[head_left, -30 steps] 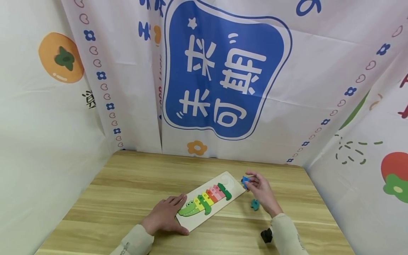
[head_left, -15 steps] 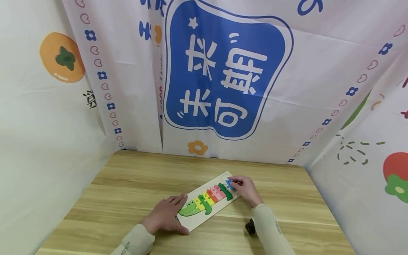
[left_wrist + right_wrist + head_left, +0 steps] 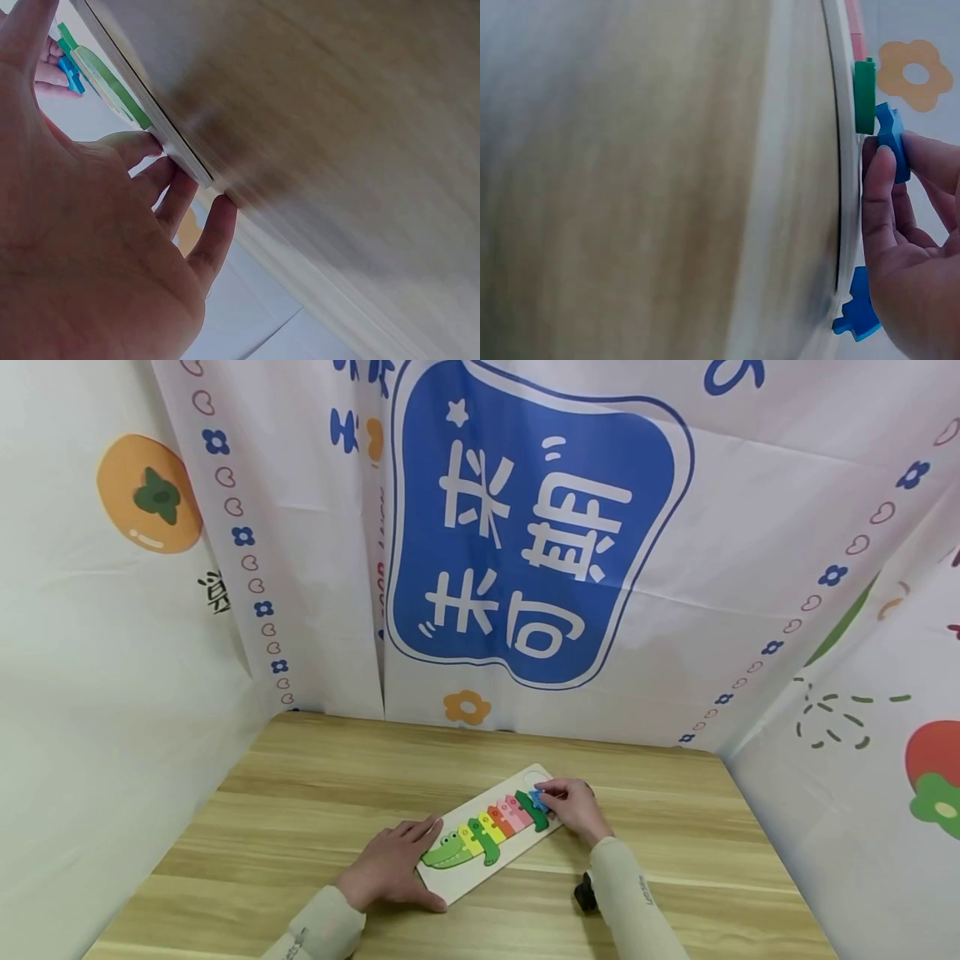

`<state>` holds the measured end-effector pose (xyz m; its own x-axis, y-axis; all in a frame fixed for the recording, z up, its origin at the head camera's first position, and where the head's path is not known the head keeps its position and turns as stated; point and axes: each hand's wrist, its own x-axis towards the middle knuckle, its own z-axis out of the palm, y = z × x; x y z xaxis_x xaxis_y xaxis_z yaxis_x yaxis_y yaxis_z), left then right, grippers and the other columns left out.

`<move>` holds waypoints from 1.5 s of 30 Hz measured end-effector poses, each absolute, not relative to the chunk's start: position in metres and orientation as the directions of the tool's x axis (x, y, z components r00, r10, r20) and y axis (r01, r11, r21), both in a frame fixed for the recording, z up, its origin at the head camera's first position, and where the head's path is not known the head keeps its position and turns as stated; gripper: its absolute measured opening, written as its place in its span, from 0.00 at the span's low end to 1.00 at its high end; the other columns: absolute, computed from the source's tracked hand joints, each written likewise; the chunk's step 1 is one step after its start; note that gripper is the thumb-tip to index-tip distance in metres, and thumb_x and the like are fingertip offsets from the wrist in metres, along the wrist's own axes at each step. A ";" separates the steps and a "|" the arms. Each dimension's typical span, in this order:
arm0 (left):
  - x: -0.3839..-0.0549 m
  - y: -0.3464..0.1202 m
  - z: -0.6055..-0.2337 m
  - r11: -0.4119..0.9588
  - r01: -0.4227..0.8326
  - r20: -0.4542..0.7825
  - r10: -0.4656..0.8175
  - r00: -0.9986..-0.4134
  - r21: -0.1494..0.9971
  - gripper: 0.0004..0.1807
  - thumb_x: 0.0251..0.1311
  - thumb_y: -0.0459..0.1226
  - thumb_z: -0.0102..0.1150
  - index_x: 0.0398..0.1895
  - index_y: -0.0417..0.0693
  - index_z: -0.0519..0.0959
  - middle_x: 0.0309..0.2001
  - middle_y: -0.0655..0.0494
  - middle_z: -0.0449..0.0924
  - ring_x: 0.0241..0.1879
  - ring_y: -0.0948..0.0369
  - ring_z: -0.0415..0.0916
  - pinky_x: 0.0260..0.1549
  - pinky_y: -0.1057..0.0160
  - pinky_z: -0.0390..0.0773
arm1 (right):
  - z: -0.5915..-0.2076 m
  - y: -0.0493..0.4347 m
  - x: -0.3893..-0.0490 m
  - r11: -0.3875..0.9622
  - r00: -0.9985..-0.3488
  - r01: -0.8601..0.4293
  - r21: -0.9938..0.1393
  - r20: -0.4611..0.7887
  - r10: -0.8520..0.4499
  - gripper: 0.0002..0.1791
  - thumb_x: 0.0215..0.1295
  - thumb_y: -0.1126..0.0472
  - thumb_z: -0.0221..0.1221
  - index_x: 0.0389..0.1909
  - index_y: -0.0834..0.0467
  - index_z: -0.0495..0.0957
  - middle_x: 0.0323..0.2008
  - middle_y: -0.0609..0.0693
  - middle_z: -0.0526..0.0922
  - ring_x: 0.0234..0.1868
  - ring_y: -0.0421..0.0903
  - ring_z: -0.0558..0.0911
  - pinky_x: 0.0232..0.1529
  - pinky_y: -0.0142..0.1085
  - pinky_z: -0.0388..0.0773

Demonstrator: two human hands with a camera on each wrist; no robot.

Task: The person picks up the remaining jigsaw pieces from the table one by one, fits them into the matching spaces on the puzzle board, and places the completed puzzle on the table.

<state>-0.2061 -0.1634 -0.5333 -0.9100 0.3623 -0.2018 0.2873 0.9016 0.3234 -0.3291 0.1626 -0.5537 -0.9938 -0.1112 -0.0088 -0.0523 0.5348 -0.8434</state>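
A pale wooden board (image 3: 459, 887) carries a crocodile jigsaw (image 3: 447, 853) with a light green head, then yellow, green, orange-red and pink segments. Its last laid segment is a dark green one (image 3: 531, 810) with a leg. My left hand (image 3: 388, 868) spreads over the board's head end, thumb at the near corner and fingers along the far side. In the right wrist view, thumb and fingers of my right hand (image 3: 915, 217) pinch a blue puzzle piece (image 3: 892, 142) beside the dark green segment (image 3: 864, 97). The piece is tilted, partly hidden by fingers in the head view.
Another blue piece (image 3: 859, 307) lies beyond the board's end in the right wrist view, hidden in the head view. A black object (image 3: 585, 892) shows beneath my right sleeve. A printed curtain (image 3: 330, 635) hangs behind the wooden table (image 3: 352, 760).
My right hand has brought the blue piece leftward from beside the board to the dark green segment, shifting slightly in the last half second. The left hand stays in place.
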 end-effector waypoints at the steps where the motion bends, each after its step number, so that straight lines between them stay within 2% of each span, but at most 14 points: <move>1: -0.206 -0.163 -0.533 0.902 0.287 -0.203 0.361 -0.910 0.322 0.68 0.40 0.73 0.72 0.82 0.51 0.59 0.82 0.55 0.57 0.76 0.48 0.60 0.70 0.36 0.64 | -0.554 0.162 -0.330 0.533 -0.994 -0.051 -0.845 -0.010 -0.112 0.10 0.70 0.67 0.65 0.49 0.57 0.89 0.40 0.52 0.86 0.34 0.42 0.78 0.33 0.31 0.77; 5: -0.206 -0.162 -0.532 0.904 0.282 -0.208 0.358 -0.910 0.321 0.68 0.40 0.73 0.72 0.82 0.51 0.59 0.82 0.55 0.57 0.76 0.48 0.60 0.70 0.36 0.63 | -0.556 0.162 -0.331 0.534 -0.994 -0.038 -0.845 -0.025 -0.111 0.11 0.70 0.66 0.64 0.49 0.57 0.89 0.41 0.52 0.86 0.35 0.43 0.79 0.34 0.32 0.78; 10: -0.206 -0.161 -0.532 0.904 0.278 -0.213 0.357 -0.910 0.325 0.68 0.40 0.73 0.73 0.82 0.51 0.59 0.82 0.55 0.57 0.76 0.48 0.60 0.71 0.36 0.62 | -0.555 0.161 -0.331 0.573 -0.995 -0.023 -0.819 -0.039 -0.096 0.10 0.71 0.65 0.65 0.49 0.54 0.90 0.46 0.51 0.87 0.42 0.45 0.79 0.43 0.36 0.77; 14: -0.207 -0.161 -0.532 0.903 0.278 -0.212 0.357 -0.910 0.326 0.68 0.40 0.73 0.73 0.82 0.51 0.58 0.82 0.55 0.57 0.76 0.48 0.60 0.71 0.36 0.62 | -0.555 0.161 -0.331 0.584 -0.995 -0.011 -0.812 -0.051 -0.090 0.10 0.70 0.64 0.65 0.48 0.54 0.90 0.46 0.51 0.87 0.44 0.45 0.79 0.47 0.39 0.78; 27: -0.207 -0.162 -0.534 0.901 0.282 -0.211 0.361 -0.908 0.329 0.68 0.40 0.73 0.72 0.82 0.51 0.58 0.82 0.54 0.57 0.76 0.48 0.60 0.71 0.36 0.62 | -0.556 0.161 -0.331 0.570 -0.997 -0.032 -0.821 -0.017 -0.080 0.09 0.65 0.66 0.70 0.45 0.58 0.90 0.41 0.51 0.89 0.39 0.44 0.81 0.41 0.36 0.80; 36: -0.206 -0.162 -0.533 0.901 0.284 -0.214 0.364 -0.907 0.328 0.68 0.40 0.73 0.72 0.82 0.50 0.59 0.82 0.54 0.57 0.76 0.48 0.60 0.71 0.36 0.63 | -0.560 0.163 -0.333 0.585 -0.999 -0.020 -0.811 -0.002 -0.037 0.06 0.61 0.68 0.72 0.38 0.58 0.91 0.38 0.51 0.90 0.40 0.45 0.85 0.49 0.43 0.84; 45: -0.207 -0.163 -0.533 0.905 0.277 -0.213 0.355 -0.910 0.323 0.68 0.40 0.73 0.72 0.82 0.51 0.59 0.82 0.54 0.57 0.76 0.48 0.60 0.71 0.36 0.62 | -0.550 0.163 -0.332 0.624 -0.993 -0.063 -0.779 -0.012 -0.115 0.09 0.63 0.69 0.70 0.45 0.60 0.88 0.38 0.51 0.87 0.39 0.45 0.83 0.45 0.41 0.84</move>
